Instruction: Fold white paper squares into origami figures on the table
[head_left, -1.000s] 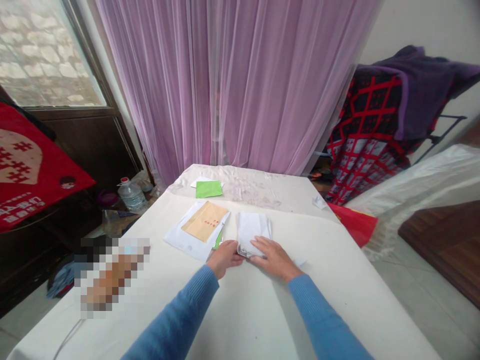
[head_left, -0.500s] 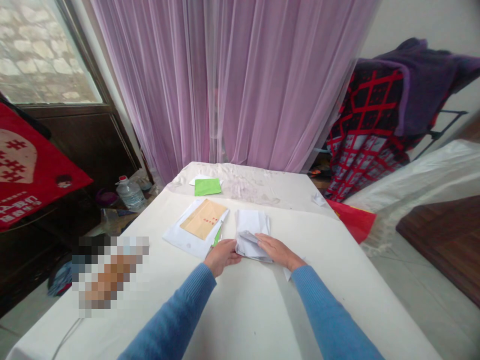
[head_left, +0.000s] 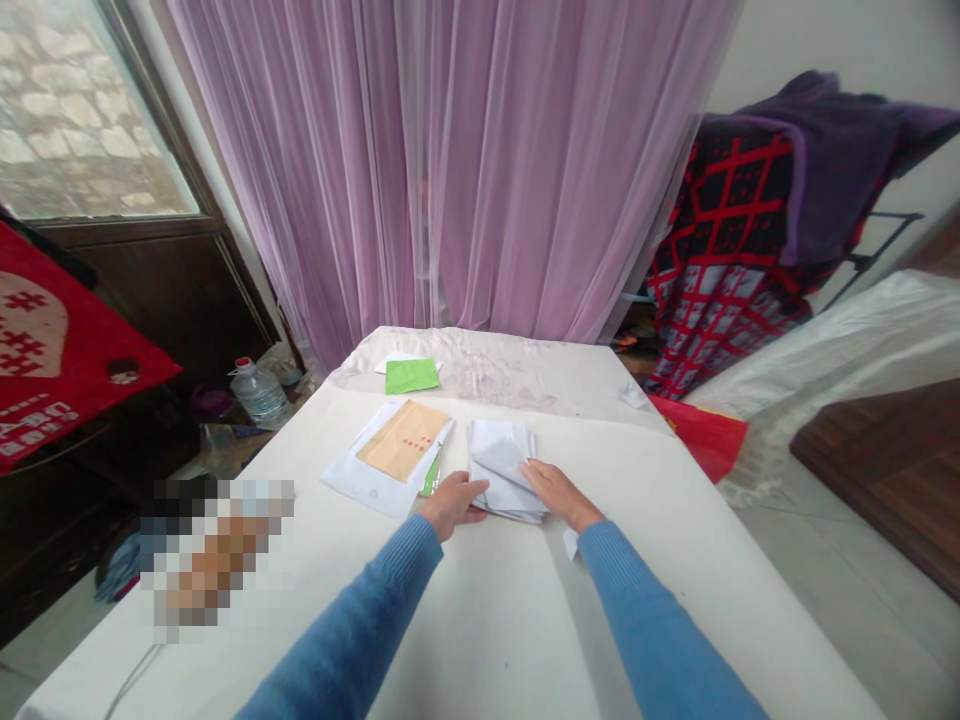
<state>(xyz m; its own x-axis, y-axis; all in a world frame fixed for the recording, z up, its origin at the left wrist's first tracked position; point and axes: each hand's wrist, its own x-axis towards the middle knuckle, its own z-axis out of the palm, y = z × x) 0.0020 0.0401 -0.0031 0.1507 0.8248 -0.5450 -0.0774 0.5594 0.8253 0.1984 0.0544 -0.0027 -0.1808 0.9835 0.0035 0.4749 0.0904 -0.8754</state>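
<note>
2 hands [head_left: 452,506] [head_left: 559,495] on folded white papers [head_left: 501,470], kraft envelope [head_left: 403,440] just beside

Two bare hands [head_left: 453,505] [head_left: 559,495] reach forward from blue sleeves [head_left: 352,620], fingers nearly meeting.

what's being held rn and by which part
Nothing is clearly gripped or lifted: the right hand rests its fingertips on the right side of the folded white papers, and the left hand seems to touch their left edge.
</note>
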